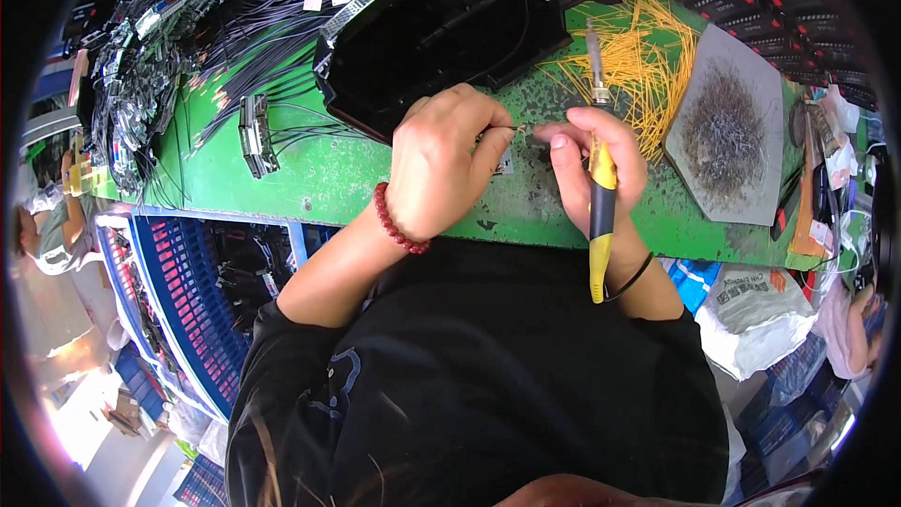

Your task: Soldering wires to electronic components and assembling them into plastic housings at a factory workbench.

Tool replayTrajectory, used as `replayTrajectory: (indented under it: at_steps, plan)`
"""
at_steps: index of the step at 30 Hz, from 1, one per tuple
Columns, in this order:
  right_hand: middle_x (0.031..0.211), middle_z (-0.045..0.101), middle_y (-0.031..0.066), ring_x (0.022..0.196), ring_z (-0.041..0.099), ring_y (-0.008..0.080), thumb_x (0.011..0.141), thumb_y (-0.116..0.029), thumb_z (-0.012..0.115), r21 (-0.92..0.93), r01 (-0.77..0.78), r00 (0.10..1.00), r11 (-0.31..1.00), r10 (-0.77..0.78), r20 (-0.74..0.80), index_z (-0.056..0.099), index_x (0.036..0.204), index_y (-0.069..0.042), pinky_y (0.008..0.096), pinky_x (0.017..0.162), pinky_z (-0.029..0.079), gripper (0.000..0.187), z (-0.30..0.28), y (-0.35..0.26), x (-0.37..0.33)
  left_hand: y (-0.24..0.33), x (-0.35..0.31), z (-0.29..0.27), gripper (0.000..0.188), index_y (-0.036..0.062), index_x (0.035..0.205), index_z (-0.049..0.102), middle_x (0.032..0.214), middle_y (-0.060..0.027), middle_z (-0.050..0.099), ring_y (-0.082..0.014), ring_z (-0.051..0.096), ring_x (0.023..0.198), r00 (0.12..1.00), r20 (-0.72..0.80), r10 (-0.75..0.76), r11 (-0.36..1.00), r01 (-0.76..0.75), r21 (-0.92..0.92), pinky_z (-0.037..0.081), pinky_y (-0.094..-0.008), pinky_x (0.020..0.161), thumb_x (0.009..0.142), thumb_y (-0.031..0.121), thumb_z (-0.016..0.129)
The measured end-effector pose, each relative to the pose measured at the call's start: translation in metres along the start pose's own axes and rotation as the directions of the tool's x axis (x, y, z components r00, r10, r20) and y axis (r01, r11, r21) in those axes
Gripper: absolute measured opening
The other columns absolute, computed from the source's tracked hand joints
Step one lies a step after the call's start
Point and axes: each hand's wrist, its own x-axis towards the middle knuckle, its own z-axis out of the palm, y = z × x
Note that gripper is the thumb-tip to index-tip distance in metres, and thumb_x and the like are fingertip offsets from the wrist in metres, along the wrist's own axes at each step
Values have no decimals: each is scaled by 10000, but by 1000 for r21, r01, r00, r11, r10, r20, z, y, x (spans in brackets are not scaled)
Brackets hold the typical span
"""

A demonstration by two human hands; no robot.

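The left hand [439, 161] is pinching a thin yellow wire piece [519, 130] between closed fingers, just above the green bench [328, 174]. The right hand [593, 158] is gripping a yellow-and-grey soldering iron [601, 197]. The wire is looking very light and bendy, best held near its end

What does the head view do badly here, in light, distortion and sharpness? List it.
Head view: the fisheye bends the green bench edge and blacks out the corners; daylight overexposes the floor at lower left; the black tray shows only faint sheen; the left hand and right hand are fairly sharp, but the small part pinched between them is too tiny to resolve.
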Motion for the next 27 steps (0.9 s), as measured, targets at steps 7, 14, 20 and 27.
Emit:
replayTrajectory:
  at_steps: [7, 14, 20, 27]
  plan:
    - [892, 652, 102, 753, 697, 166, 848, 41, 657, 2, -145, 987, 989, 145, 69, 607, 1081, 3, 249, 644, 547, 241, 2, -3, 3, -3, -5, 4, 137, 69, 781, 607, 738, -54, 591, -251, 605, 686, 980, -59, 192, 972, -181, 147, 468, -362, 616, 709, 36, 720]
    - [764, 639, 56, 719, 656, 107, 820, 50, 682, 95, -248, 964, 964, 236, 119, 591, 1114, -22, 231, 620, 518, 317, 12, -2, 4, -2, -7, 5, 128, 74, 756, 620, 727, -46, 612, -247, 615, 697, 988, -48, 146, 981, -138, 137, 467, -362, 629, 697, 51, 732]
    - [776, 649, 59, 662, 644, 112, 782, 68, 693, 13, -158, 976, 987, 154, 155, 613, 1085, -52, 245, 592, 505, 335, 10, 2, 4, -1, -6, 0, 114, 80, 747, 621, 723, -44, 616, -257, 615, 700, 997, 20, 77, 989, -79, 123, 447, -379, 671, 701, 73, 725]
    - [723, 612, 53, 585, 588, 240, 694, -3, 745, -358, 183, 949, 916, -69, 309, 629, 1046, -114, 352, 535, 427, 388, -4, -4, 5, 0, -12, -4, 122, 86, 740, 601, 708, -42, 597, -257, 601, 685, 991, -1, 133, 978, -131, 163, 435, -380, 651, 700, 71, 715]
